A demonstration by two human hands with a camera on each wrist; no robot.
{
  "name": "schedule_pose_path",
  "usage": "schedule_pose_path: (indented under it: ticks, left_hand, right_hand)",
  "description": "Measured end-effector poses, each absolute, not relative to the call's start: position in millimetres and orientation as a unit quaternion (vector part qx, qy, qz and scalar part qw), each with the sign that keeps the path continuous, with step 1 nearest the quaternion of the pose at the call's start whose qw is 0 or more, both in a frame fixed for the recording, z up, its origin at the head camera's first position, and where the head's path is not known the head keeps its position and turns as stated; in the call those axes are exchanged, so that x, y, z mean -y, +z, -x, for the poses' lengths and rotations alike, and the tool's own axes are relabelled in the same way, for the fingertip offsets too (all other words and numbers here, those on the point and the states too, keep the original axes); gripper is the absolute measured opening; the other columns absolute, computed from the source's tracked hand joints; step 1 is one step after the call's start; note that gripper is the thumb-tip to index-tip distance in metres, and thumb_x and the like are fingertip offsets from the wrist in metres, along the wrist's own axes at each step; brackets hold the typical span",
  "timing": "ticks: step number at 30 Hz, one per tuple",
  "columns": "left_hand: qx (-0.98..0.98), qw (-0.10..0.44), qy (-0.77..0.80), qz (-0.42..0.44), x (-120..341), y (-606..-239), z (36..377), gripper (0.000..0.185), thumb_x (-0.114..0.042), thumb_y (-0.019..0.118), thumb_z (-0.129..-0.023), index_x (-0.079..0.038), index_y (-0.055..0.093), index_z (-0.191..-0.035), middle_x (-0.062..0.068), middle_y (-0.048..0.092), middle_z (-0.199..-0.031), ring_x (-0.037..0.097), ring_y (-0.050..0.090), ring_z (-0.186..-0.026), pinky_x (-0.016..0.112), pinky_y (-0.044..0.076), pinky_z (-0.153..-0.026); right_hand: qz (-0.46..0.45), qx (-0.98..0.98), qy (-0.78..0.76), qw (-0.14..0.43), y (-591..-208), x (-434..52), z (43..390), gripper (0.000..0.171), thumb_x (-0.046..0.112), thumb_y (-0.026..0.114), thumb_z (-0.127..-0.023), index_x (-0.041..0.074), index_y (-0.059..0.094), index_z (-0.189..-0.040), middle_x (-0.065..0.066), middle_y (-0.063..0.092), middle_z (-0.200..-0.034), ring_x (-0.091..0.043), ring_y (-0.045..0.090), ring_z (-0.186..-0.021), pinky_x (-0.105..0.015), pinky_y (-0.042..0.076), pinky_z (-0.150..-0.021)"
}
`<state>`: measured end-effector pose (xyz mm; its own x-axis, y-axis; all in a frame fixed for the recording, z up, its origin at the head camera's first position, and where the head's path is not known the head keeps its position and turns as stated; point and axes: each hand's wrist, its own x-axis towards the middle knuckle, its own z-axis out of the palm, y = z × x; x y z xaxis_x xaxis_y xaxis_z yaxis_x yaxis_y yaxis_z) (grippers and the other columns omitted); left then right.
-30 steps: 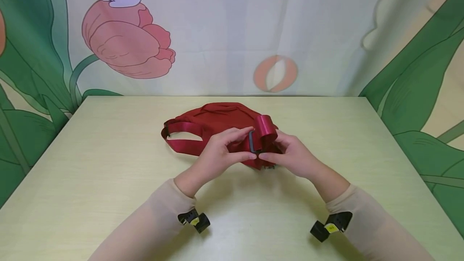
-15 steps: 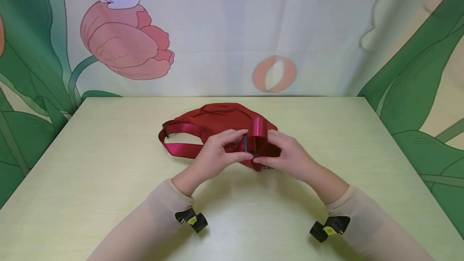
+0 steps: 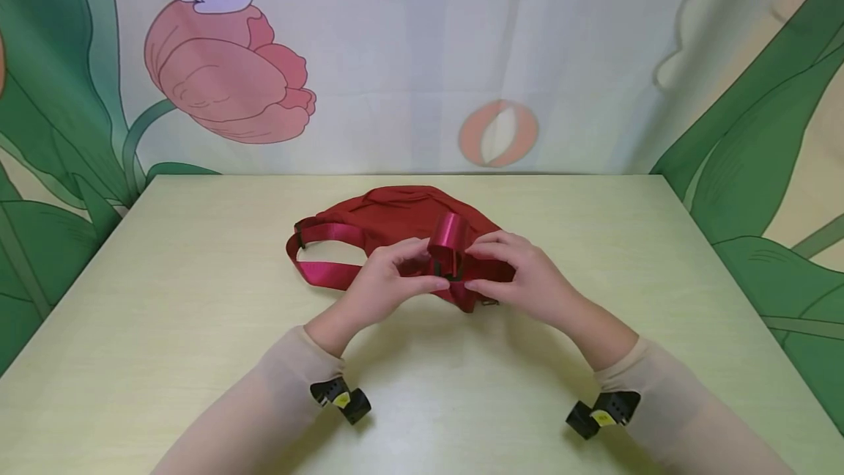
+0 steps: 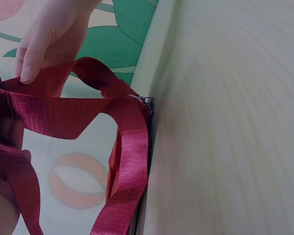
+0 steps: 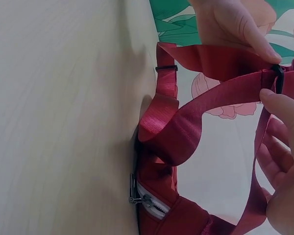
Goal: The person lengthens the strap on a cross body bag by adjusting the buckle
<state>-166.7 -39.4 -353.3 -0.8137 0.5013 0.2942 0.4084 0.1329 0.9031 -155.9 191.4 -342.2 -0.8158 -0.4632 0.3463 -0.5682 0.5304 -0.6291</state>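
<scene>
Red webbing strap [image 3: 450, 237] was pinched at its dark buckle [image 3: 451, 270] by left hand [image 3: 385, 286] and right hand [image 3: 527, 281], mid-frame above the waist bag [image 3: 395, 215] on the desk [image 3: 165, 314]. Slick webbing risked slipping back through; tugging might drag the bag.

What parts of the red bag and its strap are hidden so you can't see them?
- Black slider: head view, mostly covered by the left hand, the right hand and the strap loop.
- Red bag: head view, its near side sits behind both hands; right wrist view, cut off at the bottom edge.
- Zipper: right wrist view, only one end shows.
- Strap: left wrist view, runs off the bottom edge.
</scene>
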Motion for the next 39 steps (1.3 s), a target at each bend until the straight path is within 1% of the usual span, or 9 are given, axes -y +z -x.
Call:
schedule_pose_path:
  ticks: [7,13,19,21,24,28,30,33,39]
  left_hand:
    - [-0.745,0.061,0.601,-0.284,44.1,-351.6,166.9,0.046,-0.012,0.074,-0.08,-0.011,0.061,-0.124,0.003,0.065,-0.107,0.018,0.062,-0.091,0.036,0.051,-0.079]
    - [-0.749,0.083,0.613,-0.236,49.8,-348.4,167.5,0.052,-0.014,0.073,-0.081,-0.01,0.056,-0.13,0.006,0.064,-0.113,0.021,0.06,-0.097,0.034,0.052,-0.077]
    - [-0.744,0.081,0.625,-0.223,51.8,-345.8,168.6,0.048,-0.013,0.073,-0.082,-0.012,0.058,-0.128,0.005,0.064,-0.113,0.021,0.06,-0.098,0.035,0.052,-0.076]
    - [-0.742,0.081,0.627,-0.224,51.1,-345.5,168.8,0.048,-0.013,0.073,-0.082,-0.013,0.059,-0.127,0.005,0.065,-0.111,0.021,0.06,-0.096,0.035,0.052,-0.076]
    - [-0.743,0.084,0.624,-0.229,49.3,-345.8,168.0,0.048,-0.014,0.074,-0.081,-0.014,0.059,-0.127,0.005,0.066,-0.108,0.021,0.061,-0.094,0.035,0.052,-0.076]
    - [-0.743,0.086,0.622,-0.234,46.7,-347.3,166.8,0.048,-0.015,0.074,-0.081,-0.015,0.059,-0.127,0.005,0.066,-0.107,0.021,0.061,-0.094,0.036,0.052,-0.076]
    - [-0.741,0.086,0.622,-0.237,45.5,-347.9,166.0,0.048,-0.015,0.074,-0.081,-0.015,0.059,-0.127,0.005,0.066,-0.108,0.021,0.061,-0.095,0.036,0.052,-0.077]
    - [-0.739,0.084,0.622,-0.244,43.3,-348.1,165.0,0.048,-0.014,0.073,-0.081,-0.015,0.06,-0.126,0.005,0.066,-0.108,0.02,0.061,-0.095,0.037,0.052,-0.077]
    - [-0.735,0.088,0.623,-0.254,39.1,-348.7,163.8,0.047,-0.014,0.073,-0.081,-0.015,0.06,-0.126,0.005,0.066,-0.106,0.02,0.061,-0.093,0.037,0.051,-0.077]
  right_hand:
    - [-0.283,0.874,0.392,0.052,-341.4,-192.9,158.0,0.038,0.012,0.079,-0.074,0.006,0.065,-0.109,-0.002,0.061,-0.107,-0.017,0.056,-0.099,-0.034,0.05,-0.081]
    - [-0.265,0.883,0.386,0.037,-342.3,-197.5,159.4,0.038,0.014,0.079,-0.075,0.008,0.064,-0.109,-0.002,0.06,-0.107,-0.018,0.057,-0.098,-0.036,0.05,-0.082]
    - [-0.257,0.888,0.379,0.028,-345.6,-201.9,163.0,0.039,0.014,0.079,-0.075,0.007,0.064,-0.109,-0.003,0.06,-0.106,-0.018,0.057,-0.096,-0.037,0.05,-0.082]
    - [-0.258,0.891,0.374,0.023,-346.0,-202.6,163.7,0.042,0.016,0.08,-0.074,0.006,0.063,-0.112,-0.004,0.059,-0.108,-0.02,0.056,-0.099,-0.038,0.049,-0.084]
    - [-0.263,0.895,0.36,0.021,-344.8,-200.8,162.1,0.053,0.021,0.081,-0.072,0.005,0.061,-0.118,-0.007,0.057,-0.116,-0.024,0.052,-0.107,-0.043,0.046,-0.088]
    - [-0.281,0.887,0.365,0.036,-340.9,-193.1,157.1,0.062,0.023,0.083,-0.071,0.005,0.058,-0.125,-0.008,0.053,-0.123,-0.026,0.048,-0.114,-0.047,0.045,-0.09]
    - [-0.288,0.876,0.384,0.04,-339.3,-188.3,155.2,0.06,0.022,0.082,-0.071,0.007,0.058,-0.125,-0.006,0.054,-0.121,-0.023,0.049,-0.113,-0.045,0.046,-0.09]
    - [-0.285,0.86,0.423,0.028,-340.3,-182.9,154.8,0.053,0.019,0.08,-0.074,0.01,0.06,-0.122,-0.004,0.055,-0.117,-0.02,0.051,-0.109,-0.045,0.047,-0.088]
    - [-0.248,0.844,0.476,0.002,-344.6,-178.1,152.8,0.048,0.017,0.078,-0.077,0.013,0.062,-0.121,-0.002,0.058,-0.114,-0.021,0.055,-0.104,-0.045,0.049,-0.084]
